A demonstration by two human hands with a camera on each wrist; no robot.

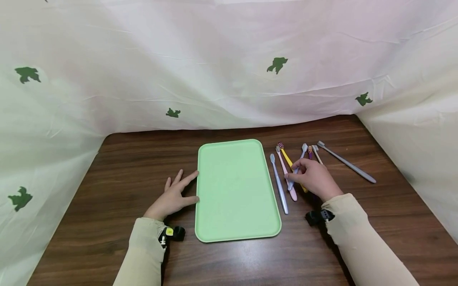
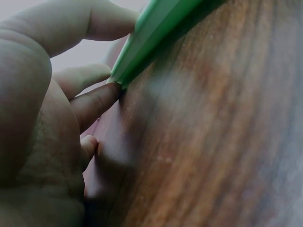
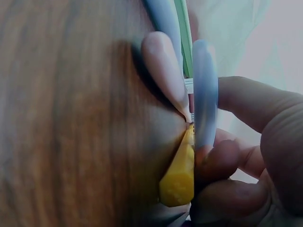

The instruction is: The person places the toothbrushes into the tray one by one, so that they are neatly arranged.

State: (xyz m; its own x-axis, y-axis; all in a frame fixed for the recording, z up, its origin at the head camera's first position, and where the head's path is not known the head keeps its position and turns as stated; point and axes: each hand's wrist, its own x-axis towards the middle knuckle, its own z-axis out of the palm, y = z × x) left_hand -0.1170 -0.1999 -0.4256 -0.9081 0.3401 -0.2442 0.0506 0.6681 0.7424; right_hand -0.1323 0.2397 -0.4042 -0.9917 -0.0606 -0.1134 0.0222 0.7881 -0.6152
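Observation:
My left hand (image 1: pixel 174 198) lies at the left rim of the light green tray (image 1: pixel 236 190), its fingers spread and fairly straight. In the left wrist view the thumb and fingertips touch the edge of the tray. To the right of the tray, my right hand (image 1: pixel 316 178) pinches a light blue toothbrush (image 3: pixel 205 94) between thumb and fingers. That brush is raised over a pink toothbrush (image 1: pixel 293 194) and a yellow toothbrush (image 1: pixel 286 157). Between tray and hand lies another blue toothbrush (image 1: pixel 279 186). The right hand partly hides a purple toothbrush (image 1: pixel 310 153) and a pale toothbrush (image 1: pixel 317 155).
Farther right, a grey toothbrush (image 1: pixel 348 163) lies slanted on the dark wooden table (image 1: pixel 143 155). White cloth (image 1: pixel 214 71) with green shapes hangs behind the table and along its sides.

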